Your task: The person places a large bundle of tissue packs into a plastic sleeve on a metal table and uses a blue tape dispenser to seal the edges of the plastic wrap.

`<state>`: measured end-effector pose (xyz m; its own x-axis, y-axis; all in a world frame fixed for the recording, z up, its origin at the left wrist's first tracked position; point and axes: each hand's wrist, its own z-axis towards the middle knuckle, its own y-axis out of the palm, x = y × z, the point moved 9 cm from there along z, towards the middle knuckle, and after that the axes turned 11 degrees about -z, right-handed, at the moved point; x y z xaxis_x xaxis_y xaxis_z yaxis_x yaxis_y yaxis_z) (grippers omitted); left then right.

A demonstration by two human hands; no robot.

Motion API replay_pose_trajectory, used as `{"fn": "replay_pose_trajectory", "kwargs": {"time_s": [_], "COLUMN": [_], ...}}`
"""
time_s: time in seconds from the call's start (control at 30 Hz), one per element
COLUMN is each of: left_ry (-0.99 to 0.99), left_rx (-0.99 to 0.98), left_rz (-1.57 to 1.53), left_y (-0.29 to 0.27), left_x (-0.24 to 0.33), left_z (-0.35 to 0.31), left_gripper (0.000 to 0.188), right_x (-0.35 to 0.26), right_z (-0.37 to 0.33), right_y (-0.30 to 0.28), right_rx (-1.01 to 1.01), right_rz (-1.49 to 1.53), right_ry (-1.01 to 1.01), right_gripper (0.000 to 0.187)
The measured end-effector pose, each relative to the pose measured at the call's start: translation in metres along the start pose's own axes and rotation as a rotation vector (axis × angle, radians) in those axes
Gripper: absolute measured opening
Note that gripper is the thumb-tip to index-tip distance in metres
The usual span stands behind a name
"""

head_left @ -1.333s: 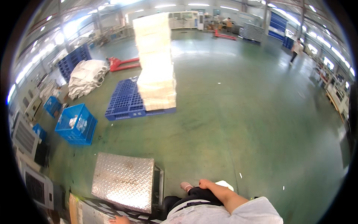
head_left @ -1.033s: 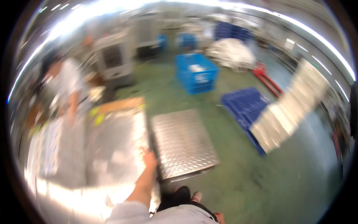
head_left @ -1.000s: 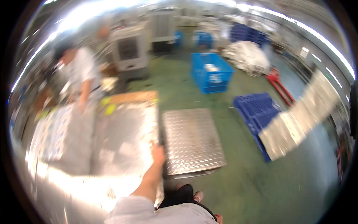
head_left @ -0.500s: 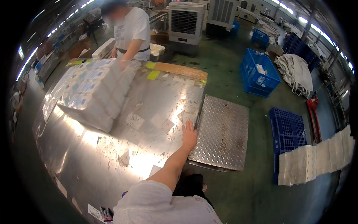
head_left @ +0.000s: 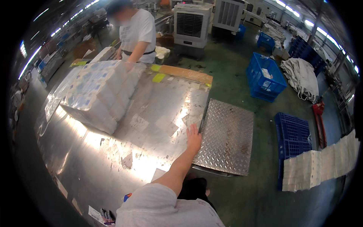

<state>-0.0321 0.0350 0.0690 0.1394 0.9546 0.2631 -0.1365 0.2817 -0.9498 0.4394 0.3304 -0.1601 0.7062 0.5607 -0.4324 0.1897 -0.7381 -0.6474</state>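
My left hand (head_left: 194, 139) lies palm down on the right edge of a worn metal table (head_left: 151, 102). Its fingers are stretched out and a little apart, with nothing held. Just right of it is a diamond-plate metal platform (head_left: 227, 136). Toward the far left of the table sits a large block of white packs (head_left: 94, 90) in clear film, apart from my hand. A co-worker (head_left: 138, 32) in a white T-shirt stands behind it, one hand at the block's far end. My right hand is out of view.
Cardboard (head_left: 185, 73) with yellow-green tape lines the table's far edge. On the floor to the right are a blue crate (head_left: 266, 81), a blue pallet (head_left: 293, 134), a red pallet-jack handle (head_left: 319, 123) and a strip of pale packs (head_left: 302, 172). Air coolers (head_left: 191, 28) stand behind.
The whole view has shifted slightly. My left hand stays on the table edge. The co-worker stands more upright, with the other arm now showing beside the block.
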Motion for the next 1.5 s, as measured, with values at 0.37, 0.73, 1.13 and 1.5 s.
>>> {"fn": "replay_pose_trajectory", "kwargs": {"time_s": [0.37,0.73,1.13,1.5], "left_ry": [0.013,0.012,0.009,0.0], "left_rx": [0.03,-0.053,-0.06,-0.081], "left_rz": [-0.1,-0.024,0.059,-0.132], "left_y": [-0.011,-0.005,-0.012,-0.025], "left_x": [-0.001,-0.006,-0.001,0.002], "left_z": [-0.004,-0.002,-0.004,-0.006], "left_gripper": [0.023,0.051,0.038,0.042], "right_x": [0.019,0.049,0.06,0.064], "right_z": [-0.013,-0.031,-0.045,-0.052], "right_y": [0.005,0.004,0.014,0.029], "right_rx": [0.046,0.155,0.207,0.236], "right_rz": [0.026,0.113,0.175,0.232], "right_ry": [0.031,0.085,0.145,0.207], "right_gripper": [0.033,0.033,0.033,0.032]}}
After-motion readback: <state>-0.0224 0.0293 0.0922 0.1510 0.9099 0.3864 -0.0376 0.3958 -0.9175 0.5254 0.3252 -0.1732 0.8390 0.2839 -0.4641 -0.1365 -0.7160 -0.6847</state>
